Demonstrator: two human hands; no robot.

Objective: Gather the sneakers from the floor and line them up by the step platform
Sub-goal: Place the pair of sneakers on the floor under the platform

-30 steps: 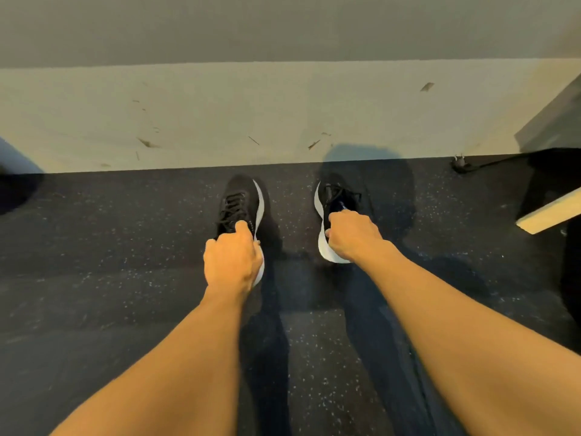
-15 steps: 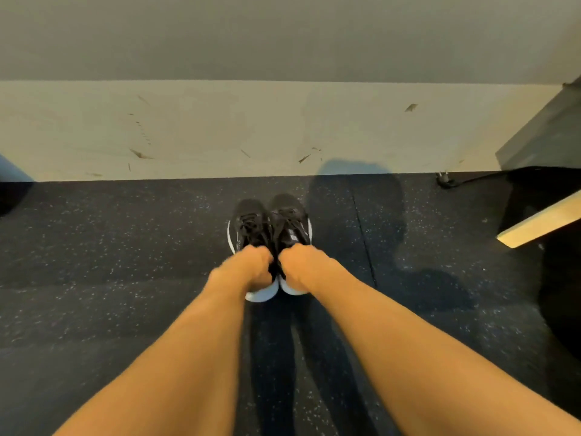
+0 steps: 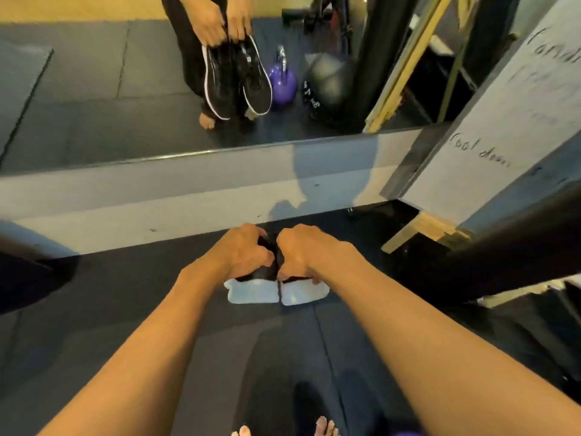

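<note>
- The left sneaker (image 3: pixel 251 293) and the right sneaker (image 3: pixel 303 292) hang above the floor (image 3: pixel 110 294), touching side by side, with their white heels toward the camera.
- The mirror (image 3: pixel 94 89) shows their long axes vertical, toes pointing down.
- The left hand (image 3: pixel 243 254) grips the left one from above with curled fingers, and the right hand (image 3: pixel 303 251) grips the right one.
- I cannot tell where the step platform is.
</note>
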